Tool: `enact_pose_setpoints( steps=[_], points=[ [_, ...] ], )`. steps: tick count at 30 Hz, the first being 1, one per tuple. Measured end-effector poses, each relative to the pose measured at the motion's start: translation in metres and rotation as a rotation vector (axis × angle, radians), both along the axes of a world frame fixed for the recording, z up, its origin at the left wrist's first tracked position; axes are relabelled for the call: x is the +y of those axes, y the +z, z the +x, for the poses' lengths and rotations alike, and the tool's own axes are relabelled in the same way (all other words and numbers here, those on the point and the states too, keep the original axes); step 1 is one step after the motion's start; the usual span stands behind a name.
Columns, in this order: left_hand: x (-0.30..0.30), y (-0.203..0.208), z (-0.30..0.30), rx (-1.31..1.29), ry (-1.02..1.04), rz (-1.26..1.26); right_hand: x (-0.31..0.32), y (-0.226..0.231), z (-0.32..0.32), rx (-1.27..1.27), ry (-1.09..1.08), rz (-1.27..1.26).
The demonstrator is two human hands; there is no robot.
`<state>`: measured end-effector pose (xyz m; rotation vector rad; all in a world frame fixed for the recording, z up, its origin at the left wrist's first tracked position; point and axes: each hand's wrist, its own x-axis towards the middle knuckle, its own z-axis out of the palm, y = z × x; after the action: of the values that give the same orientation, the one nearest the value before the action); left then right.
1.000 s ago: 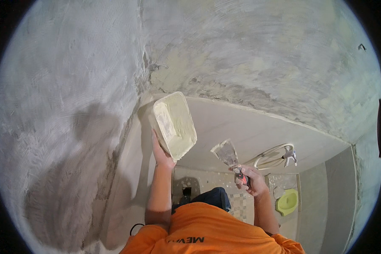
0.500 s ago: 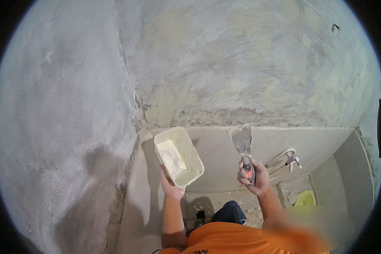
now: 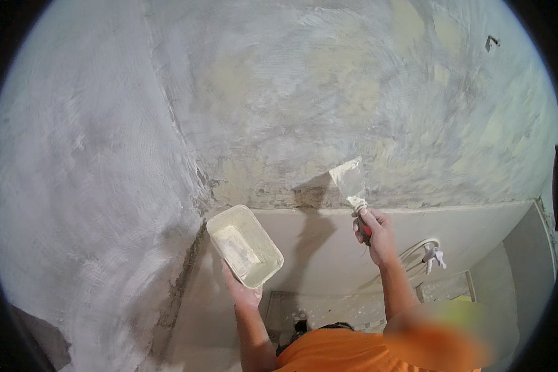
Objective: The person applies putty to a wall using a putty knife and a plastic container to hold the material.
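A pale plastic tub (image 3: 263, 245) rests in my left hand (image 3: 243, 290), which grips it from below at its near side. Cream-coloured filler coats its inner walls and bottom. My right hand (image 3: 378, 234) is closed round the dark and red handle of a putty knife (image 3: 351, 181). The blade points up and away, with cream filler along its far edge and near the handle. Behind the blade stands the rough plastered wall (image 3: 291, 118), and a shadow falls beside it. Whether the blade touches the wall I cannot tell.
Smooth light panels (image 3: 335, 273) line the wall's lower part, their top ledge running below the plaster. A white tap with a hose (image 3: 433, 255) juts out at the right. The left wall (image 3: 93, 186) meets the far wall in a rough corner. A small metal fitting (image 3: 491, 43) sits high right.
The putty knife has risen from in front of the panels to the plaster above the ledge, and its handle is now less visible. The tub has shifted slightly left and down in view.
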<state>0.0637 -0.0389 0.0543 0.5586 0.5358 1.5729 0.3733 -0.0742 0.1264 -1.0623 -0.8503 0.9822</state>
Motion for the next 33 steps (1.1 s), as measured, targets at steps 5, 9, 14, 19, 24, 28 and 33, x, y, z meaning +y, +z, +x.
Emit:
enact_pose_setpoints(
  steps=[5,9,14,19,24,28,33],
  points=[
    [-0.012,0.001,0.003,-0.016,0.154,-0.046,0.011,0.004,-0.002,0.014,0.008,-0.005],
    [-0.019,0.025,0.017,0.005,0.299,-0.214,0.051,0.008,-0.011,-0.25,-0.024,0.115],
    [-0.02,0.029,0.032,-0.013,0.153,-0.178,0.099,0.015,-0.029,-0.286,-0.213,0.073],
    [-0.019,0.025,0.032,0.076,0.109,-0.221,0.089,-0.043,-0.007,-0.461,-0.34,-0.026],
    [0.001,0.004,0.029,0.058,0.022,-0.101,0.052,-0.097,0.01,-0.382,-0.42,-0.12],
    [0.019,-0.032,0.007,0.228,-0.032,-0.015,0.027,-0.062,-0.005,-0.297,-0.348,-0.109],
    [0.027,0.021,0.018,0.063,-0.136,-0.168,0.054,0.017,-0.032,-0.25,-0.355,0.082]
  ],
)
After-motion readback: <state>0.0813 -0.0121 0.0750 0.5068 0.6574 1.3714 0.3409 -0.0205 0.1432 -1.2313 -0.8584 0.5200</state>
